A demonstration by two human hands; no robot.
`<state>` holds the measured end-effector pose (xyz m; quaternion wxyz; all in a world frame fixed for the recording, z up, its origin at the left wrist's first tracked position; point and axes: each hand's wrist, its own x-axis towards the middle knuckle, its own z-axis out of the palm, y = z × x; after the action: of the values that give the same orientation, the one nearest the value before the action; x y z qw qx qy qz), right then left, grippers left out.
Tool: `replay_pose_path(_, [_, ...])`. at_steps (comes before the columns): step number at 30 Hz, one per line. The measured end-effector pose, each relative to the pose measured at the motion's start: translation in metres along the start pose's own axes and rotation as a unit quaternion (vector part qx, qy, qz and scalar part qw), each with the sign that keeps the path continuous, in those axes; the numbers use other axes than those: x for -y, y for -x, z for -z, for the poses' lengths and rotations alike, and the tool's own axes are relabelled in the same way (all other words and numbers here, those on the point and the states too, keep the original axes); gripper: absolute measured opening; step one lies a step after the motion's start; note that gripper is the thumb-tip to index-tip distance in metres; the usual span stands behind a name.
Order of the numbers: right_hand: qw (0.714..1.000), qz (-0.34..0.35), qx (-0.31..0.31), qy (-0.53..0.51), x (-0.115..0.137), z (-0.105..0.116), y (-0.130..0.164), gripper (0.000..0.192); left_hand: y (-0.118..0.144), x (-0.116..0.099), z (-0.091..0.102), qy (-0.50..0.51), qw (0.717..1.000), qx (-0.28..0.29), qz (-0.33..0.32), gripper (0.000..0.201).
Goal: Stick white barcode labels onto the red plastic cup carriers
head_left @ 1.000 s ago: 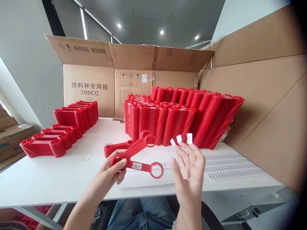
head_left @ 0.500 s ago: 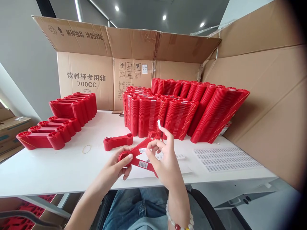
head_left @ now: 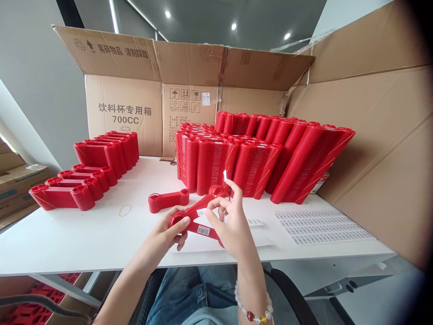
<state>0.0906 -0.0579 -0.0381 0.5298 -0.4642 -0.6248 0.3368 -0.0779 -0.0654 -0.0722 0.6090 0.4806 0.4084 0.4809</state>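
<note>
Forearms angled in from the bottom of the view, a beaded bracelet (head_left: 252, 313) on your right wrist, you work above the near edge of a white table (head_left: 67, 243). Your left hand (head_left: 176, 228), thumb on top, grasps the overlapping ends of a lower red piece (head_left: 193, 226) and an upper red piece (head_left: 204, 202), spread in a V. Your right hand (head_left: 232, 221) arches over, index finger raised with a white tag (head_left: 225, 175) at its tip; thumb and bent fingers gather at a small label (head_left: 201, 212) against the upper piece, though whether they pinch it cannot be told. That hand hides most of the lower piece's right end. Open tabletop stretches left; a label sheet (head_left: 324, 227) takes the right. Just beyond sits a short red stack (head_left: 168, 201). Farther back, tall red stacks (head_left: 230, 167), rear ones partly hidden, stand before cardboard walls (head_left: 123, 90), cut off at right.
</note>
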Motion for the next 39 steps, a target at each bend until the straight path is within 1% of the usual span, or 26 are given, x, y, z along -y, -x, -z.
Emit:
replay_pose_path(3, [1.0, -0.004, 0.002, 0.001, -0.001, 0.0, -0.001, 0.071, 0.0, -0.001, 0.0, -0.004, 1.0, 0.002, 0.0, 0.049])
replay_pose_path(10, [1.0, -0.014, 0.006, 0.006, 0.003, 0.0, -0.001, 0.073, 0.0, -0.002, -0.002, 0.002, 1.0, -0.005, -0.002, 0.053])
replay_pose_path(21, [1.0, 0.0, -0.004, 0.03, 0.001, -0.004, -0.003, 0.07, 0.0, -0.005, -0.005, 0.018, 1.0, -0.015, -0.003, 0.052])
replay_pose_path(25, [0.998, 0.003, -0.019, 0.066, 0.0, -0.007, -0.005, 0.07, -0.001, -0.003, -0.005, 0.022, 1.0, -0.019, -0.009, 0.052])
replay_pose_path(29, [0.991, 0.001, -0.026, 0.133, -0.001, -0.013, -0.009, 0.083, -0.004, 0.004, -0.005, -0.004, 0.999, -0.023, -0.04, 0.043])
replay_pose_path(33, [0.979, 0.017, -0.054, 0.197, -0.002, -0.018, -0.013, 0.096, -0.006, 0.006, -0.007, -0.048, 0.996, -0.03, -0.072, 0.04])
replay_pose_path(37, [0.953, 0.028, -0.134, 0.271, -0.006, -0.013, -0.02, 0.11, -0.005, 0.004, -0.005, -0.068, 0.993, -0.043, -0.091, 0.039])
replay_pose_path(39, [0.944, 0.021, -0.169, 0.282, -0.008, -0.008, -0.024, 0.113, -0.003, 0.002, -0.002, -0.071, 0.991, -0.048, -0.106, 0.038])
